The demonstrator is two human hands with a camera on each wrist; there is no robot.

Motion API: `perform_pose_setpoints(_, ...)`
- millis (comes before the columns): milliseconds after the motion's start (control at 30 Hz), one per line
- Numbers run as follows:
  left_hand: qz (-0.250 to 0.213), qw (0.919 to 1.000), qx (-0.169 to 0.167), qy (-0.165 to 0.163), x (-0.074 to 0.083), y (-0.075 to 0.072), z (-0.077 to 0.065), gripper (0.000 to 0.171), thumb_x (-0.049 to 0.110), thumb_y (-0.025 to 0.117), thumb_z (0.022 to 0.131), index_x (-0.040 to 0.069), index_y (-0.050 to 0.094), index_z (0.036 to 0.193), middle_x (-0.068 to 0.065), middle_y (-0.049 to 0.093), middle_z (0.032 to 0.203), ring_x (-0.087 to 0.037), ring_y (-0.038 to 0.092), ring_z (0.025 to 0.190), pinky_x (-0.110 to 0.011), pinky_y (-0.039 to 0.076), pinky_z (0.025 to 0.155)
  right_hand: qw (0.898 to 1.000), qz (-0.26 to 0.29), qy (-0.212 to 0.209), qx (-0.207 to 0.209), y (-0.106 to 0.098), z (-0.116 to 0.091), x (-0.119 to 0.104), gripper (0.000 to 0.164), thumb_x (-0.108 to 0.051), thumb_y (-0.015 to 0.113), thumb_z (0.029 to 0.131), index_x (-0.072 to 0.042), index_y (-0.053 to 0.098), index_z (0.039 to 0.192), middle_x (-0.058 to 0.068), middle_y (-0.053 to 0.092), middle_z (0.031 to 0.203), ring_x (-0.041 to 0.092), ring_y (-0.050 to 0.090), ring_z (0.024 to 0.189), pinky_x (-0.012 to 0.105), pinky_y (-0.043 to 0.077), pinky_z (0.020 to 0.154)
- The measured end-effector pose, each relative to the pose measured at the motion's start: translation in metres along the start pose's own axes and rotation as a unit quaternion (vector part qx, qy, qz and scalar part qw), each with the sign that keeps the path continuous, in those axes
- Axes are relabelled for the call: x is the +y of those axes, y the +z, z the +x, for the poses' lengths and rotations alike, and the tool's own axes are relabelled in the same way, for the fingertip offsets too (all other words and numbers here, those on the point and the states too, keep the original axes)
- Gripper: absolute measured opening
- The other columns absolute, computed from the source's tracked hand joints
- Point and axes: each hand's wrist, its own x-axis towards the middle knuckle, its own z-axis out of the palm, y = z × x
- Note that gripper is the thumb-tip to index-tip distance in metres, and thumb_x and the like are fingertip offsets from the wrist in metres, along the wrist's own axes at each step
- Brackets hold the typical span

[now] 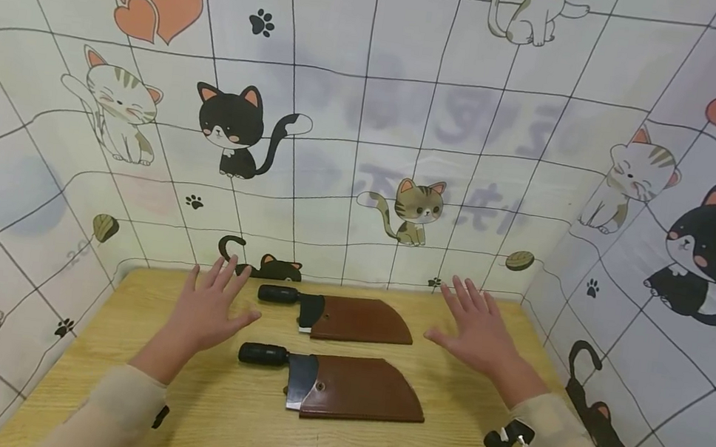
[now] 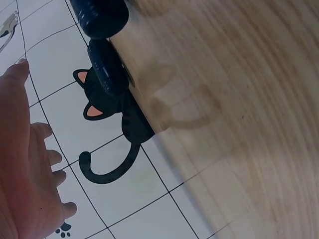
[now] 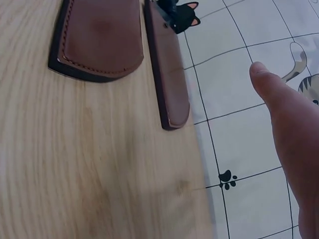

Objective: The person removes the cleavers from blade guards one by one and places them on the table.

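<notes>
Two cleavers lie on the wooden table, one behind the other, black handles to the left and blades in brown leather sheaths. The nearer cleaver (image 1: 364,390) is closer to me; the farther cleaver (image 1: 362,320) lies near the back wall. My left hand (image 1: 208,306) hovers to the left of the handles, fingers spread and holding nothing. To the right of the sheath tips is my right hand (image 1: 475,331), its fingers also spread, nothing in it. In the left wrist view both handles (image 2: 108,67) show at the top; the right wrist view shows the stitched sheath ends (image 3: 102,40).
A pale wooden table (image 1: 225,431) reaches back to a wall covering (image 1: 333,101) with a grid and cartoon cats, which also rises on both sides. A black clip-like piece (image 1: 508,437) hangs at the right sleeve.
</notes>
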Motion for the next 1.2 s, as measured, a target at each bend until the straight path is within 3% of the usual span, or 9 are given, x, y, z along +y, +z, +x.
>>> perform_pose_setpoints(167, -0.004, 0.9999, 0.007, 0.014, 0.007, 0.007, -0.002, 0.098, 0.078, 0.053, 0.104, 0.014, 0.033, 0.175, -0.020, 0.023, 0.181, -0.047, 0.021, 0.166, -0.077, 0.012, 0.127, 1.000, 0.020, -0.016, -0.002, 0.006, -0.003, -0.007, 0.108, -0.078, 0.060, 0.101, -0.010, 0.023, 0.177, 0.016, 0.016, 0.184, 0.042, 0.011, 0.169, 0.066, 0.010, 0.132)
perform_pose_setpoints(333, -0.025, 0.9992, 0.009, 0.030, 0.016, 0.013, -0.007, 0.097, 0.077, 0.054, 0.104, 0.015, 0.033, 0.175, -0.019, 0.023, 0.181, -0.047, 0.020, 0.166, -0.076, 0.011, 0.127, 0.999, 0.036, -0.036, 0.011, 0.013, -0.008, -0.016, 0.109, -0.075, 0.067, 0.099, -0.008, 0.028, 0.176, 0.018, 0.023, 0.182, 0.046, 0.022, 0.166, 0.070, 0.020, 0.129)
perform_pose_setpoints(633, -0.066, 0.9955, 0.017, 0.066, 0.033, 0.022, -0.015, 0.092, 0.072, 0.064, 0.101, 0.014, 0.045, 0.170, -0.019, 0.032, 0.178, -0.048, 0.031, 0.162, -0.078, 0.022, 0.124, 0.995, 0.072, -0.066, 0.014, 0.024, -0.014, -0.039, 0.106, -0.076, 0.072, 0.095, -0.011, 0.038, 0.173, 0.018, 0.037, 0.176, 0.046, 0.035, 0.160, 0.071, 0.033, 0.123)
perform_pose_setpoints(933, -0.118, 0.9888, -0.017, 0.089, 0.044, 0.030, -0.016, 0.090, 0.072, 0.070, 0.099, 0.022, 0.046, 0.170, -0.015, 0.041, 0.173, -0.046, 0.043, 0.154, -0.076, 0.034, 0.118, 0.989, 0.105, -0.100, 0.000, 0.039, -0.015, -0.060, 0.107, -0.081, 0.071, 0.092, -0.013, 0.045, 0.170, 0.018, 0.043, 0.172, 0.045, 0.040, 0.158, 0.069, 0.036, 0.122)
perform_pose_setpoints(1200, -0.173, 0.9800, -0.034, 0.093, 0.050, 0.035, -0.017, 0.085, 0.067, 0.078, 0.096, 0.019, 0.056, 0.163, -0.011, 0.053, 0.164, -0.044, 0.048, 0.150, -0.077, 0.038, 0.114, 0.985, 0.122, -0.119, -0.034, 0.054, -0.018, -0.080, 0.111, -0.084, 0.070, 0.091, -0.011, 0.044, 0.170, 0.018, 0.043, 0.172, 0.045, 0.042, 0.156, 0.069, 0.038, 0.121)
